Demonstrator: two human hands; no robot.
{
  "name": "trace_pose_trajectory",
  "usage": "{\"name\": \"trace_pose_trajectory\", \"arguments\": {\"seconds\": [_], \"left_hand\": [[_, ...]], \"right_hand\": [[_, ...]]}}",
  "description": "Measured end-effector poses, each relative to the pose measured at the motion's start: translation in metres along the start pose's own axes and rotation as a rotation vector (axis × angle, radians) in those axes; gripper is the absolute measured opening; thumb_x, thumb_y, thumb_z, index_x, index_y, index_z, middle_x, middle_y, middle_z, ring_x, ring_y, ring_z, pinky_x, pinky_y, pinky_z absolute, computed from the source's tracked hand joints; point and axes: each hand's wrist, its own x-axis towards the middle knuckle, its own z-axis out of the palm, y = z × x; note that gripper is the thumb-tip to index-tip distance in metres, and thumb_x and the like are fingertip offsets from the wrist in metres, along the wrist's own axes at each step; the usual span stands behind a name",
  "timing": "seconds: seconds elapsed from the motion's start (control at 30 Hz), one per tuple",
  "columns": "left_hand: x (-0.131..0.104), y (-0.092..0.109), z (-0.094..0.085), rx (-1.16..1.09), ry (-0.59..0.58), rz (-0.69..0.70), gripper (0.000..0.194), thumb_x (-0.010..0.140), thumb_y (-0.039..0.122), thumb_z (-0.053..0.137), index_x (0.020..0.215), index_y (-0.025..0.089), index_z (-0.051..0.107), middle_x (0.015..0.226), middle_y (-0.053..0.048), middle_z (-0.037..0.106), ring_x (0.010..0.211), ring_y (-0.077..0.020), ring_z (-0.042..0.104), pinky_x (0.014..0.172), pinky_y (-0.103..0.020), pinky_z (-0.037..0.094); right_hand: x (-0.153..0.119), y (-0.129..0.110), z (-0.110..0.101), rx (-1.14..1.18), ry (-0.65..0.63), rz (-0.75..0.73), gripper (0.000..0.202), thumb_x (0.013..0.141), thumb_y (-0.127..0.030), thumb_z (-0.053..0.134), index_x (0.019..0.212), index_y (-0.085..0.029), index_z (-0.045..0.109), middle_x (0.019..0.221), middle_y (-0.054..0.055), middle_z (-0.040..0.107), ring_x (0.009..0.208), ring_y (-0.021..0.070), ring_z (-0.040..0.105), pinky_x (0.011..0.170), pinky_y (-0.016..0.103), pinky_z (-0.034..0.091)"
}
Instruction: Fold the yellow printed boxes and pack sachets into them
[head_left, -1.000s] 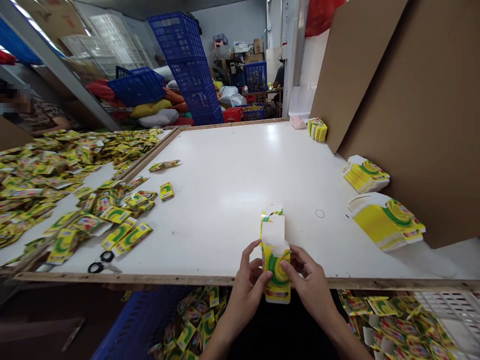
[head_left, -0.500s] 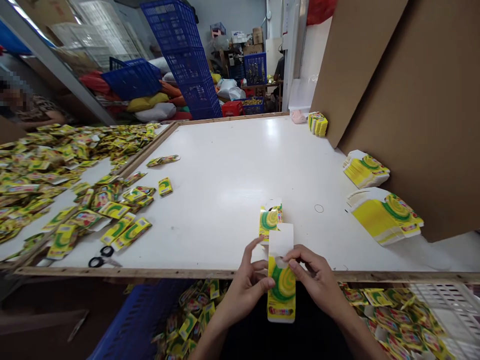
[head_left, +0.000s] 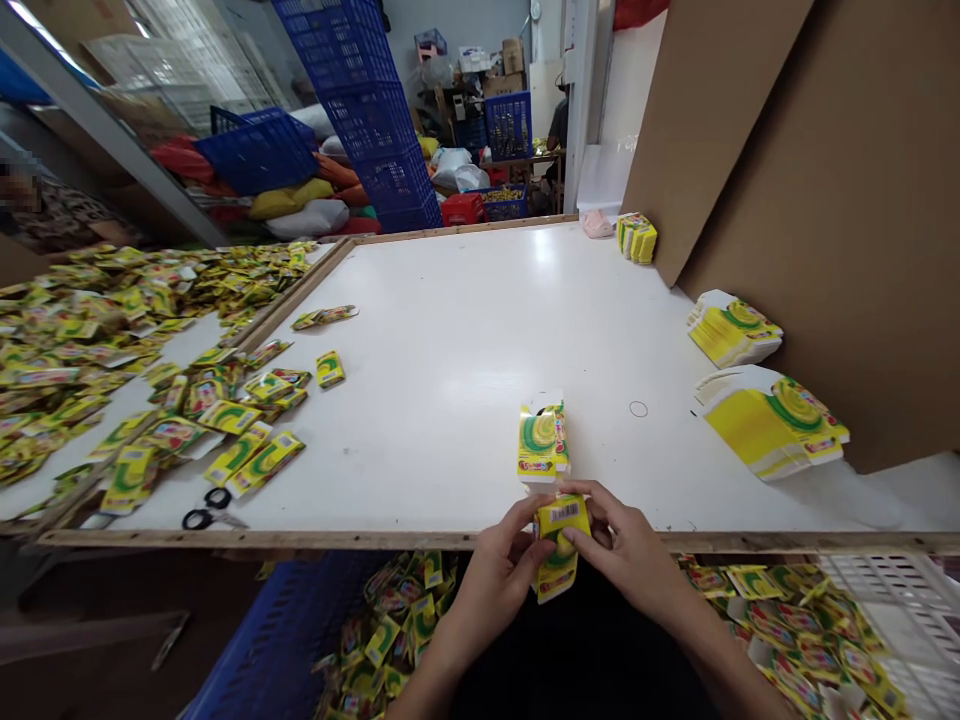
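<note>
A small yellow-and-green carton (head_left: 559, 560) is held between my two hands at the table's front edge, a barcode panel showing at its top. My left hand (head_left: 514, 560) grips its left side, thumb on the front face. On the right side, my right hand (head_left: 611, 535) pinches it with the thumb on the front and the fingers behind. Just beyond my fingertips, a second yellow carton (head_left: 541, 440) rests on the white table (head_left: 450, 350), its top end open with a dark notch.
Stacks of flat cartons (head_left: 780, 420) lean by cardboard sheets (head_left: 847, 250) at right. Scissors (head_left: 214, 510) and several filled cartons (head_left: 247, 465) lie at left, near a wooden divider (head_left: 281, 310) and a large pile (head_left: 112, 310). Below the edge stand a blue crate (head_left: 262, 630) and a white basket (head_left: 877, 600).
The white flap that stood up from the held carton is folded down, and a barcode panel now faces up. My hands have closed in around the carton's upper part.
</note>
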Motion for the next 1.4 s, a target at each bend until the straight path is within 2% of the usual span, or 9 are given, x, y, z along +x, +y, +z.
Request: {"name": "trace_pose_trajectory", "arguments": {"seconds": [0.13, 0.27, 0.4, 0.5, 0.67, 0.87, 1.07, 1.23, 1.4], "left_hand": [[0.0, 0.0, 0.001, 0.039, -0.004, 0.044, 0.046, 0.09, 0.025, 0.053, 0.135, 0.027, 0.047, 0.127, -0.01, 0.06, 0.078, -0.0157, 0.064, 0.079, -0.03, 0.052], [-0.001, 0.0, 0.002, 0.027, 0.009, 0.041, 0.046, 0.09, 0.026, 0.054, 0.135, 0.027, 0.046, 0.129, -0.011, 0.059, 0.08, -0.0157, 0.065, 0.079, -0.029, 0.052], [-0.004, 0.002, 0.004, 0.045, 0.031, 0.05, 0.045, 0.09, 0.026, 0.055, 0.134, 0.026, 0.048, 0.131, -0.011, 0.058, 0.075, -0.0137, 0.063, 0.073, -0.026, 0.052], [-0.004, 0.006, -0.001, -0.03, 0.043, 0.041, 0.044, 0.09, 0.027, 0.056, 0.133, 0.026, 0.048, 0.131, -0.012, 0.058, 0.081, -0.0156, 0.065, 0.078, -0.028, 0.053], [-0.003, 0.007, -0.008, -0.221, 0.007, 0.011, 0.04, 0.084, 0.025, 0.066, 0.123, 0.024, 0.057, 0.122, -0.01, 0.065, 0.081, -0.0169, 0.066, 0.075, -0.028, 0.053], [0.001, 0.007, 0.003, -0.267, -0.037, 0.072, 0.034, 0.081, 0.022, 0.068, 0.115, 0.023, 0.067, 0.119, -0.009, 0.068, 0.1, -0.0247, 0.066, 0.09, -0.036, 0.051], [-0.002, 0.012, 0.007, -0.083, -0.056, 0.115, 0.035, 0.086, 0.021, 0.062, 0.12, 0.025, 0.065, 0.116, -0.008, 0.069, 0.104, -0.025, 0.065, 0.092, -0.034, 0.051], [-0.003, 0.001, 0.014, -0.081, 0.12, 0.19, 0.031, 0.087, 0.017, 0.06, 0.115, 0.027, 0.067, 0.112, -0.005, 0.07, 0.099, -0.0217, 0.067, 0.086, -0.03, 0.054], [-0.001, 0.008, 0.022, 0.045, 0.16, 0.349, 0.028, 0.085, 0.015, 0.063, 0.108, 0.027, 0.071, 0.11, -0.006, 0.072, 0.101, -0.0231, 0.067, 0.087, -0.032, 0.054]], "right_hand": [[0.003, -0.002, 0.008, -0.231, 0.11, -0.011, 0.028, 0.088, -0.026, 0.051, 0.116, -0.024, 0.054, 0.07, -0.003, 0.062, 0.057, 0.0157, 0.054, 0.057, 0.026, 0.042], [0.004, -0.001, 0.011, -0.352, 0.098, -0.024, 0.035, 0.084, -0.024, 0.054, 0.118, -0.025, 0.051, 0.073, -0.003, 0.062, 0.061, 0.017, 0.056, 0.059, 0.026, 0.041], [0.006, 0.003, 0.014, -0.412, 0.187, -0.024, 0.03, 0.083, -0.024, 0.056, 0.113, -0.024, 0.053, 0.064, -0.005, 0.058, 0.061, 0.018, 0.056, 0.059, 0.027, 0.04], [0.006, 0.005, 0.01, -0.288, 0.165, -0.076, 0.031, 0.086, -0.028, 0.055, 0.116, -0.023, 0.056, 0.063, -0.005, 0.057, 0.058, 0.0163, 0.054, 0.057, 0.026, 0.042], [0.001, 0.008, 0.0, 0.069, 0.162, -0.178, 0.022, 0.09, -0.034, 0.057, 0.105, -0.024, 0.068, 0.102, 0.006, 0.068, 0.085, 0.0187, 0.062, 0.07, 0.029, 0.051], [-0.011, 0.009, -0.005, 0.356, 0.203, -0.097, 0.02, 0.08, -0.04, 0.071, 0.084, -0.021, 0.068, 0.092, 0.006, 0.072, 0.089, 0.0218, 0.067, 0.078, 0.034, 0.055], [-0.016, -0.002, -0.011, 0.39, 0.229, -0.072, 0.019, 0.078, -0.038, 0.073, 0.079, -0.02, 0.067, 0.091, 0.006, 0.073, 0.086, 0.0206, 0.069, 0.076, 0.032, 0.056], [-0.018, 0.0, -0.004, 0.344, 0.289, -0.143, 0.009, 0.083, -0.03, 0.069, 0.078, -0.022, 0.069, 0.094, 0.006, 0.074, 0.091, 0.022, 0.069, 0.079, 0.034, 0.056], [-0.02, -0.001, 0.0, 0.205, 0.291, -0.241, 0.006, 0.085, -0.024, 0.066, 0.082, -0.024, 0.071, 0.093, 0.006, 0.075, 0.089, 0.0232, 0.069, 0.079, 0.036, 0.056]]}}
